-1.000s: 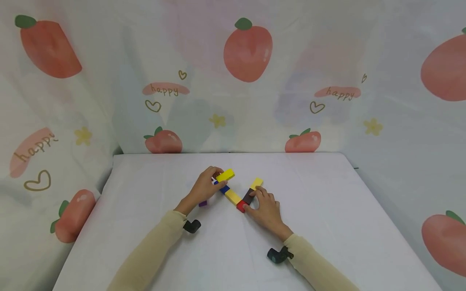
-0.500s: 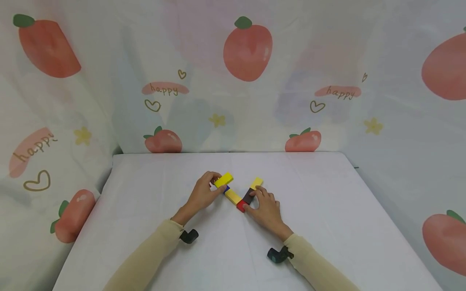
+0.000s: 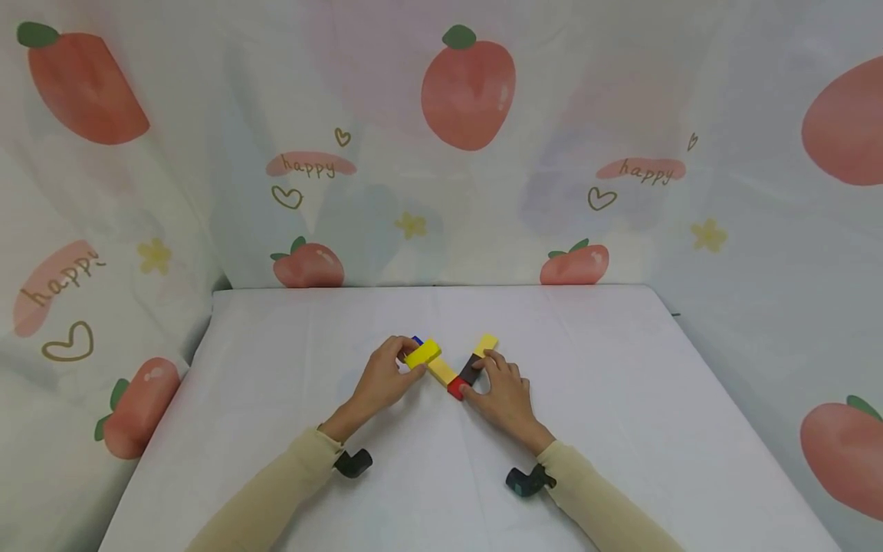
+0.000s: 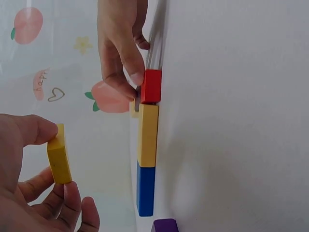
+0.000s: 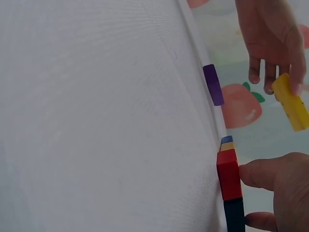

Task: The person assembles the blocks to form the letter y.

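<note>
My left hand (image 3: 382, 376) pinches a bright yellow block (image 3: 423, 353) between thumb and fingers, held above the table. Beneath it runs a V-shaped line of blocks lying end to end. Its left arm has a blue block (image 4: 146, 192) and a pale yellow block (image 3: 442, 372), meeting a red block (image 3: 455, 389) at the point. A black block (image 3: 471, 370) and another pale yellow block (image 3: 486, 344) form the right arm. My right hand (image 3: 507, 395) rests beside the right arm, thumb against the red block and a fingertip at the black one.
A purple block (image 5: 213, 84) lies apart on the white tabletop (image 3: 621, 429), past the blue end; in the head view it is hidden. Fruit-printed cloth (image 3: 386, 100) hangs behind and at the sides. A black wrist camera (image 3: 527, 481) is on each sleeve.
My left hand has moved toward me and slightly left with the bright yellow block, from over the blue block's far end to nearer the pale yellow block. My right hand stays in place.
</note>
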{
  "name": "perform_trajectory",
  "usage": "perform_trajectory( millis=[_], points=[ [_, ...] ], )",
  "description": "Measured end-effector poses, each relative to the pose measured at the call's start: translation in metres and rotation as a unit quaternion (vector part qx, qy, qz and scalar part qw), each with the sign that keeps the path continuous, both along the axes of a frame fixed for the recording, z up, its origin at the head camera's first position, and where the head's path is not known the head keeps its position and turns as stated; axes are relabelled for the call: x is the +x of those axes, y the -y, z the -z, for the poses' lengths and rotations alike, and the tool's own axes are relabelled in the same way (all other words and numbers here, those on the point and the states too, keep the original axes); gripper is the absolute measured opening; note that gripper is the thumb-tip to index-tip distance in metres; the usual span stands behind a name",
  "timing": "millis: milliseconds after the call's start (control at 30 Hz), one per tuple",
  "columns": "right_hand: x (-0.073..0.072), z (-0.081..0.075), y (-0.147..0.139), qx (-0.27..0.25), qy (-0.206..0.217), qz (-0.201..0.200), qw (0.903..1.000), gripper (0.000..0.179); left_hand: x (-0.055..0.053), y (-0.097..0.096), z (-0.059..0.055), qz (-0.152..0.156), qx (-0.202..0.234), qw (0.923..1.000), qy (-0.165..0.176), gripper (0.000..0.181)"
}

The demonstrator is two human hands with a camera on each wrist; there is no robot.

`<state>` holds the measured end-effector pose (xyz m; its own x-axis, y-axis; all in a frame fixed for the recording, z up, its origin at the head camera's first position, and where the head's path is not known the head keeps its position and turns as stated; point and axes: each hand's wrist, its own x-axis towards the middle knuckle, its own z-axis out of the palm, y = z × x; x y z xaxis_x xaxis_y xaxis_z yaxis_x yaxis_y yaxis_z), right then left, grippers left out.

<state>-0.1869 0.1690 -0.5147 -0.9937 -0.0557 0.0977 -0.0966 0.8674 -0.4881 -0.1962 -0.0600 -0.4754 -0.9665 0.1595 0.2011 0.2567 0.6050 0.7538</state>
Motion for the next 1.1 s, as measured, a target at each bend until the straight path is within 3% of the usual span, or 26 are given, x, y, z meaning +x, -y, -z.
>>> perform_trajectory(
  millis=[300,567,1100],
  points=[
    [-0.001,0.0,0.0,0.004,-0.001,0.0,1.0,0.046,0.012,-0.003,0.002,-0.011,-0.022,0.9996,0.017,0.036],
    [-0.002,-0.001,0.001,0.002,0.004,0.0,1.0,0.046,0.02,-0.007,0.006,-0.025,-0.022,0.998,0.054,0.036],
    [-0.002,0.002,0.0,0.005,-0.001,0.003,1.0,0.046,0.033,-0.008,0.015,0.013,-0.037,0.9971,0.065,0.033]
  ],
)
